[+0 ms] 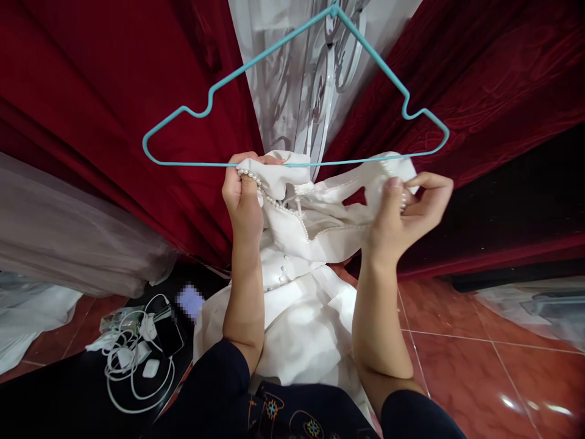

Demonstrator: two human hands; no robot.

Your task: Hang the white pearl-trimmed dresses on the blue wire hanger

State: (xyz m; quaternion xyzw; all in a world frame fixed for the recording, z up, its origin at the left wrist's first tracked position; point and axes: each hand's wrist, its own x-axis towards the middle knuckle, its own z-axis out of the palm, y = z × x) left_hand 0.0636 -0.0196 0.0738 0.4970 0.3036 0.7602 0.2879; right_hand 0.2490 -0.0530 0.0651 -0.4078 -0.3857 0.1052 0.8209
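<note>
A white dress [311,305] with pearl beading along its neckline and round buttons on its front hangs down before me. Above it is a light blue hanger [269,56], its lower bar level with the dress's shoulders. My left hand [247,192] is closed on the left shoulder part, right at the bar, with the fabric lying over the bar there. On the other side my right hand [402,207] pinches the right shoulder part between thumb and fingers. That part reaches up to the bar; whether it loops over it I cannot tell.
Dark red curtains [114,79] hang on both sides, with a white decorated panel [283,79] between them. At lower left, a black surface [59,390] bears tangled white cables [132,360], a phone [169,335] and a small white case [151,367]. Reddish floor tiles [466,366] lie at right.
</note>
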